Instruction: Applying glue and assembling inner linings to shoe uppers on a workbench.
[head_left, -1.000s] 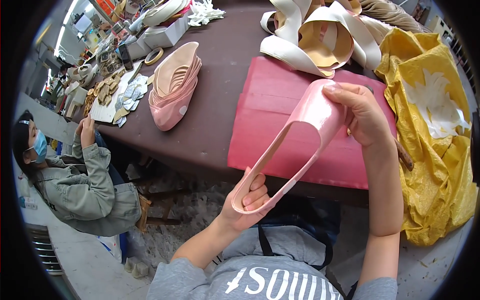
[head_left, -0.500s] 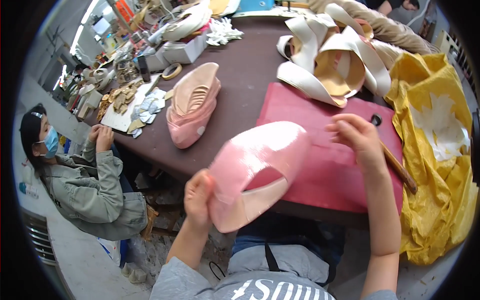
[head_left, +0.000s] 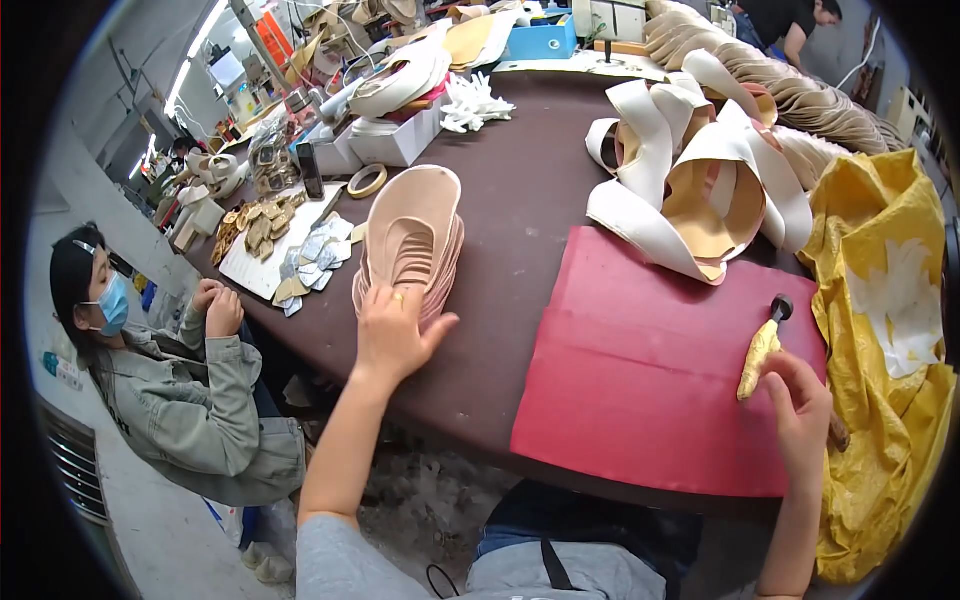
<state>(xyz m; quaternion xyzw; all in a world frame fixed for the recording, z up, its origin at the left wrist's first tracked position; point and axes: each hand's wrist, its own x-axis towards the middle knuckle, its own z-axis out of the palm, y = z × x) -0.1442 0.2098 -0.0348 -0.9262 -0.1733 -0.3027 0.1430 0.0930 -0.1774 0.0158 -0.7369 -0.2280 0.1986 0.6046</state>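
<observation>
My left hand [head_left: 392, 328] rests on the near end of a stack of pink-beige shoe uppers [head_left: 412, 205]. Its fingers lie over the top pieces, thumb stretched out to the right. My right hand [head_left: 803, 412] is at the right edge of a red mat [head_left: 640, 370], thumb and forefinger curved with a gap between them. Close by the fingertips is a small tool with a crumpled yellow wrapping [head_left: 758, 360]. Whether they touch it is unclear. A hammer lies there too: its dark head [head_left: 782, 307] shows, while part of its wooden handle [head_left: 839, 432] is behind my hand.
White curled shoe pieces [head_left: 640, 225] lie beyond the mat, with a long beige row [head_left: 780, 75] behind. Yellow sheeting [head_left: 880, 430] hangs at right. Left are a tape roll [head_left: 367, 181], small metallic pieces [head_left: 322, 252] and a white box [head_left: 400, 140]. A masked person [head_left: 190, 400] sits at left.
The pink shoe upper in my left hand is no longer held up; that hand has moved up to the stack. My right hand has lowered beside the hammer, and the yellow-wrapped tool now shows.
</observation>
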